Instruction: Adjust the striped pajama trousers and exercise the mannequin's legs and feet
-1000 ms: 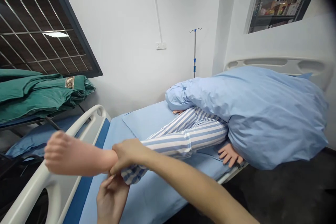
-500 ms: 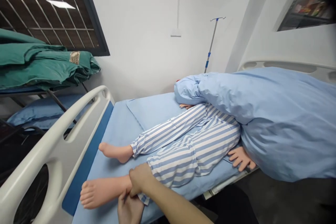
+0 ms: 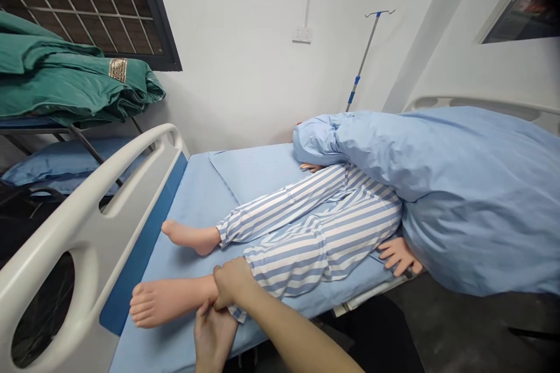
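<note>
A manikin lies on the bed in blue-and-white striped trousers point(image 3: 359, 239), both feet bare. My right hand point(image 3: 234, 282) is wrapped over the ankle of the near leg, at the trouser cuff. From below, my left hand point(image 3: 214, 329) holds the same ankle, its thumb up against the side and its other fingers partly hidden under the leg. The near foot point(image 3: 161, 301) points toward the footboard with toes upward. Beyond it, the far foot point(image 3: 192, 237) rests on the sheet. One manikin hand point(image 3: 400, 255) shows beside the hip.
A blue quilt point(image 3: 464, 186) covers the manikin's upper body and hangs over the near bed side. The pale footboard point(image 3: 83, 227) rises at the left. Behind the bed stands an IV pole point(image 3: 365, 58). Green folded cloth point(image 3: 74, 81) lies on a rack at far left.
The view has tilted slightly, so the bed and manikin sit a little higher in the picture. Both hands keep their hold on the ankle, with no clear movement of the leg.
</note>
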Demonstrator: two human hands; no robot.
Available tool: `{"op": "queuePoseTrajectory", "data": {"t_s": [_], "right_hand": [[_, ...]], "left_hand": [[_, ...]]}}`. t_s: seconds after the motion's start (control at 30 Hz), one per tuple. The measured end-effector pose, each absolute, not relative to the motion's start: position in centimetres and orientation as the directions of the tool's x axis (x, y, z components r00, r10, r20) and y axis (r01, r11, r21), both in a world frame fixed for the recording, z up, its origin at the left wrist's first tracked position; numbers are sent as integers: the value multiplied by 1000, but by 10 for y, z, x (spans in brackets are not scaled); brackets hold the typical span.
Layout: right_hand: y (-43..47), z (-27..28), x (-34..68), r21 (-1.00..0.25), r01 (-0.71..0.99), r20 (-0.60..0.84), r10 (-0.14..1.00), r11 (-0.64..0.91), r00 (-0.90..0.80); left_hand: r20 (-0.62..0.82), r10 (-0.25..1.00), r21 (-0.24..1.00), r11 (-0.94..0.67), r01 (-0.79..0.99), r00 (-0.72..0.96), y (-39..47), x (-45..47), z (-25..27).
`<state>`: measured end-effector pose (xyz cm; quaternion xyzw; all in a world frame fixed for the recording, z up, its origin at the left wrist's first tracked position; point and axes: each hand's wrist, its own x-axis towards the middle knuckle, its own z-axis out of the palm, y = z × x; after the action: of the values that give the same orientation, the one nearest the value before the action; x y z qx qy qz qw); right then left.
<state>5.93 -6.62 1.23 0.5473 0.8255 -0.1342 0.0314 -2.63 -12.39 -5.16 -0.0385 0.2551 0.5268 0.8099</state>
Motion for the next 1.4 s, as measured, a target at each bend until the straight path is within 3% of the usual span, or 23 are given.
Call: {"op": "queuePoseTrajectory", "data": {"t_s": [0.23,0.8,1.1,1.2,1.4], "right_hand": [[-68,16,61,-192,907,-205,888,375,-411],[-67,18,61,-195,909,-203,892,368,-404],[-63,44,65,-199,899,-287,854,390,-434],[-58,86,73,-222,887,-254,854,405,-453],[-60,223,123,-356,834,-8,891,422,-454]], "left_hand": [[-331,890,262,405,-876,313,-128,-25,-49],[-390,878,281,401,-872,278,-130,-22,-43],[-394,894,440,387,-810,214,-130,-20,-19],[-309,935,516,317,-796,172,-126,-18,17],[124,977,574,71,-816,172,-117,10,144]]}}
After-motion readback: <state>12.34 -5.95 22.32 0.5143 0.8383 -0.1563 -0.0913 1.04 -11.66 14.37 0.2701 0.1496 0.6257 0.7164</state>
